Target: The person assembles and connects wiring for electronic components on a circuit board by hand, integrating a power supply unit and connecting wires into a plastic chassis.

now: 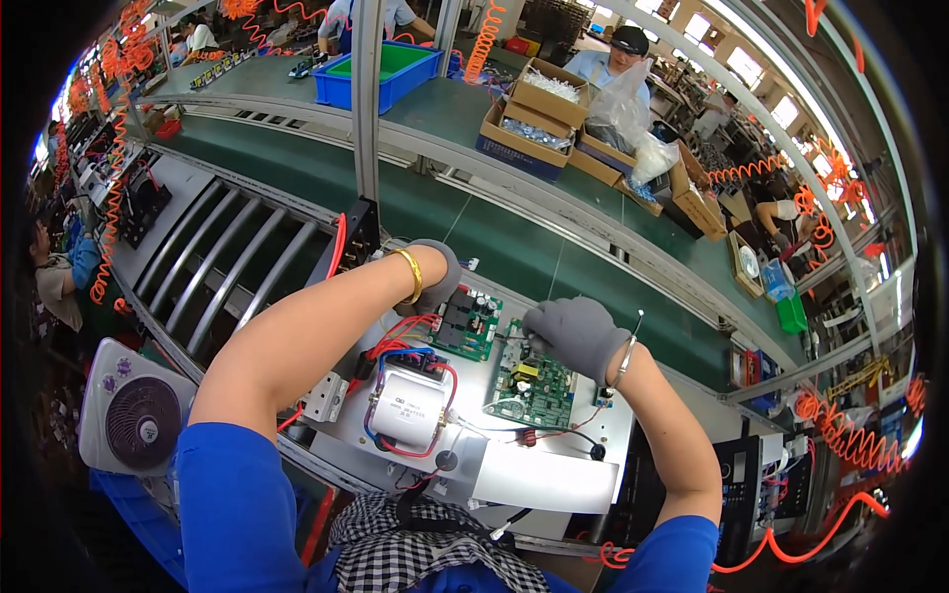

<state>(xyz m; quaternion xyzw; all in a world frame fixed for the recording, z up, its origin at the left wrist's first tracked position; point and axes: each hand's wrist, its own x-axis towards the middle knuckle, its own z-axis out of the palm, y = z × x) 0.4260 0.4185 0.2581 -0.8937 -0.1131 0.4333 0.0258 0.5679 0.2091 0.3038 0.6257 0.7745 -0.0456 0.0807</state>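
The left hand, in a grey glove, rests curled on the far edge of the small green circuit board, at about 11 o'clock from the large green circuit board. The right hand, also gloved, is closed on the top of that large board. A white capacitor lies at 9 o'clock from it, on the metal plate.

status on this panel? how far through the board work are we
Looks done: two green circuit boards and a white capacitor sit on the metal panel, with red and blue wires run to the capacitor. In hand: the right hand presses at the top of the right board; the left hand rests at the left board's far edge. Left: a black lead lies loose across the panel; fasteners are too small to judge.
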